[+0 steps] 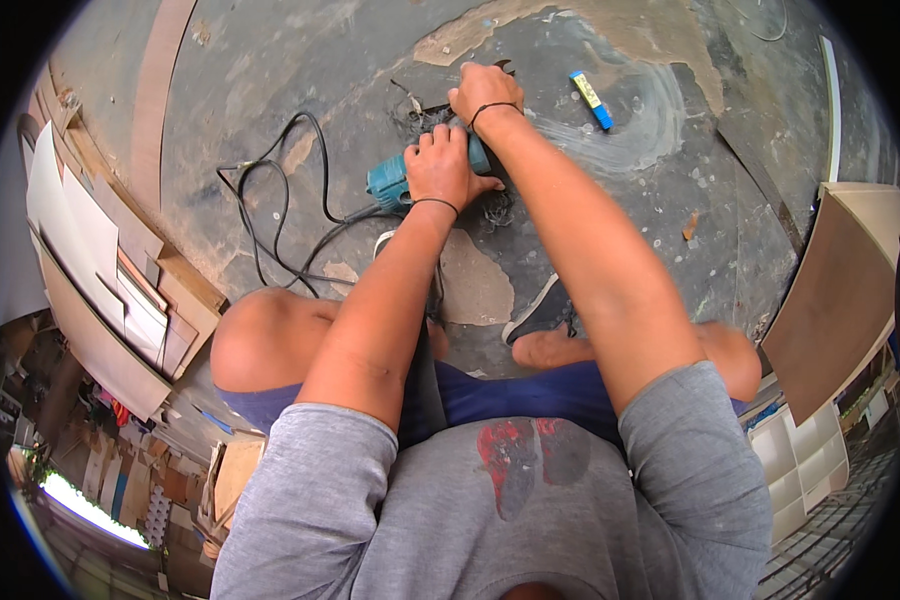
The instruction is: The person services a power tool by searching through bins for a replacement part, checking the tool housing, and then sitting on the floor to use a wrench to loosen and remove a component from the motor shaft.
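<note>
A teal power tool (385, 183) with a black cord lies on the floor in front of me; its exact kind is partly hidden by my hands. My left hand (440, 170) is wrapped over its body and presses it to the floor. Just beyond, my right hand (485, 92) is closed on a dark wrench, whose open-ended jaw (507, 67) sticks out past the knuckles. The wrench's other end and the spot where it meets the tool are hard to make out. A small blue and yellow box (591, 100) lies to the right of my right hand.
The cord (288, 170) loops over the stained grey floor (610, 210) at the left. Sheets and boards (100, 250) lean at the left, brown panels (835, 290) at the right. My shoe (540, 308) stands close below the tool.
</note>
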Tool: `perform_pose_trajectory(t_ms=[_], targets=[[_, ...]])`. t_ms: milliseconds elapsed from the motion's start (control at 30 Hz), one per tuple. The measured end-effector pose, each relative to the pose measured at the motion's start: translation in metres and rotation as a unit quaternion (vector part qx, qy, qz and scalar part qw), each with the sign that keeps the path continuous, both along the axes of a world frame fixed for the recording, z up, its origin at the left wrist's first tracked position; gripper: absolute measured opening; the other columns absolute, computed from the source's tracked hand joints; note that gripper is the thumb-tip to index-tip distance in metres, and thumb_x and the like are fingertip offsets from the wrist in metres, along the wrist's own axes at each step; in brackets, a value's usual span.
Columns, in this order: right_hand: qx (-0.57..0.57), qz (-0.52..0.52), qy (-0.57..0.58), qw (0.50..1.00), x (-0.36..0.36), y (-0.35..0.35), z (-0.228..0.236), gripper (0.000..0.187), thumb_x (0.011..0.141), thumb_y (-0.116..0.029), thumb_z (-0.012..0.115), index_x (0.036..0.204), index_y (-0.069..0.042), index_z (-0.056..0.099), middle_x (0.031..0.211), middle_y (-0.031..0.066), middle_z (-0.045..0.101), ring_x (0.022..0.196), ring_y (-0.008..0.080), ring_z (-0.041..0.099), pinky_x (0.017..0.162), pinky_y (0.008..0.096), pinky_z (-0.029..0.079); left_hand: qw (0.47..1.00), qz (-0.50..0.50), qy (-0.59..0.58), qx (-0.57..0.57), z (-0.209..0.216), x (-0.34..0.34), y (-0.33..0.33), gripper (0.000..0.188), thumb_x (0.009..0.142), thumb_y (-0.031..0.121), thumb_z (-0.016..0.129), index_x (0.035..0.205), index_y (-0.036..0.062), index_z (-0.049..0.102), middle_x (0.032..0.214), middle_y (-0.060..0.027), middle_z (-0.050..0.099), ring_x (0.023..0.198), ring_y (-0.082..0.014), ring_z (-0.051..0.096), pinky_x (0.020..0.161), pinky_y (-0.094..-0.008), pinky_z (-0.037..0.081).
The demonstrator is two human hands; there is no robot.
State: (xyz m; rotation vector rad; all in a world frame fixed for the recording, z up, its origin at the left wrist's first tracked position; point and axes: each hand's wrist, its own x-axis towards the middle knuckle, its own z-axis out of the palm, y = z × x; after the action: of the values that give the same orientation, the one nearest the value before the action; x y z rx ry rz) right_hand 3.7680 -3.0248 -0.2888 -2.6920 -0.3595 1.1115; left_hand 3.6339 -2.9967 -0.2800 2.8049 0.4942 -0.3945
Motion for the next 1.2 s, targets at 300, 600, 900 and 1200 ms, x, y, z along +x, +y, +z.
perform_pose_trajectory(t_ms=[300,600,900,1200], targets=[[0.186,-0.150,-0.181,0.954,0.071,-0.063,0.037,0.033,0.078,-0.025,0.056,0.106,-0.008,0.058,0.078,0.0129,0.065,0.075,0.0332,0.062,0.069,0.0416,0.049,0.994,0.003,0.097,-0.042,0.007,0.011,-0.001,0.082,0.044,0.061,0.081,0.106,0.0116,0.058,0.102,-0.0067,0.058,0.100,-0.0261,0.056,0.078,-0.0413,0.044],[0.020,-0.036,-0.003,0.999,0.067,-0.173,0.178,0.023,0.087,-0.021,0.049,0.098,-0.002,0.055,0.078,0.0159,0.062,0.074,0.0263,0.061,0.070,0.0380,0.046,0.996,0.005,0.072,-0.057,0.014,0.014,0.004,0.073,0.056,0.059,0.078,0.106,0.0094,0.058,0.105,-0.0064,0.058,0.104,-0.0262,0.053,0.082,-0.0424,0.042],[0.078,-0.023,0.089,0.993,-0.012,-0.163,0.110,0.027,0.088,-0.019,0.050,0.102,0.003,0.056,0.090,0.0261,0.063,0.091,0.0433,0.059,0.082,0.0488,0.045,0.992,-0.075,0.013,-0.104,0.005,0.010,0.011,0.071,0.067,0.054,0.071,0.113,0.0044,0.053,0.105,-0.0109,0.055,0.102,-0.0281,0.052,0.081,-0.0415,0.040],[0.042,0.107,0.140,0.983,-0.028,-0.119,0.073,0.021,0.081,-0.009,0.049,0.093,0.007,0.057,0.080,0.0304,0.062,0.080,0.0457,0.061,0.076,0.0501,0.048,0.970,-0.137,0.133,-0.152,0.011,0.020,0.032,0.068,0.067,0.043,0.076,0.117,0.0061,0.049,0.110,-0.0099,0.053,0.104,-0.0276,0.053,0.078,-0.0411,0.047]])
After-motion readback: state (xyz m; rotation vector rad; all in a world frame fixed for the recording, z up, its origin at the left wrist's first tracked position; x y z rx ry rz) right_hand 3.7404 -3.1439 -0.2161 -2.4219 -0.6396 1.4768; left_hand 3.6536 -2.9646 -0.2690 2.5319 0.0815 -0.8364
